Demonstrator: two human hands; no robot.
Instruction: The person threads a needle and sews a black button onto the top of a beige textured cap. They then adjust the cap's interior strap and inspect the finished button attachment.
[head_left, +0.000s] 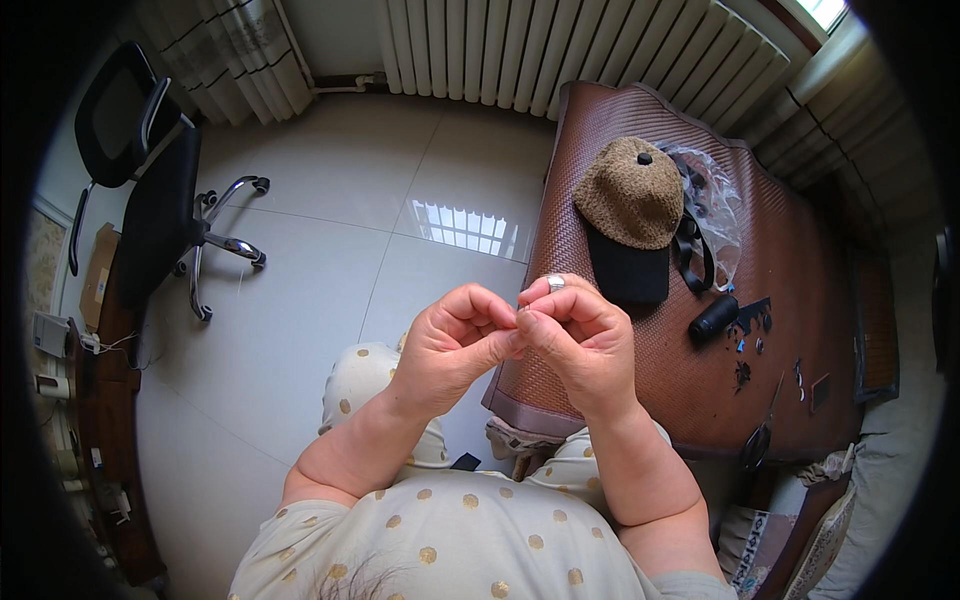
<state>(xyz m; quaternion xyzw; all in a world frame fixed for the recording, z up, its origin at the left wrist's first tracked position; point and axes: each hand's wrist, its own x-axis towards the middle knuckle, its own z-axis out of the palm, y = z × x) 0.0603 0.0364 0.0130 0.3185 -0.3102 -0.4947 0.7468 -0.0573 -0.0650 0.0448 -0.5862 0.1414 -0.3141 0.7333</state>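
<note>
Both hands meet at the fingertips over my lap, in front of the edge of the woven mat. My left hand (459, 349) pinches thumb against forefinger. My right hand (589, 341) does the same, its fingertips touching those of the left. A tiny thin object seems to be held between them, mostly hidden by the fingers and too small to name. A wide silver ring (555, 283) sits on a finger of my right hand. Beyond that hand lies a brown fleecy cap (634, 195) with a black brim.
On the reddish-brown woven mat (559, 367) lie a clear plastic bag (720, 202), a black strap, a black cylinder (713, 319), dark scraps (752, 315) and scissors (759, 442). A black office chair (161, 217) stands at left on the tiled floor. A radiator (525, 52) lines the far wall.
</note>
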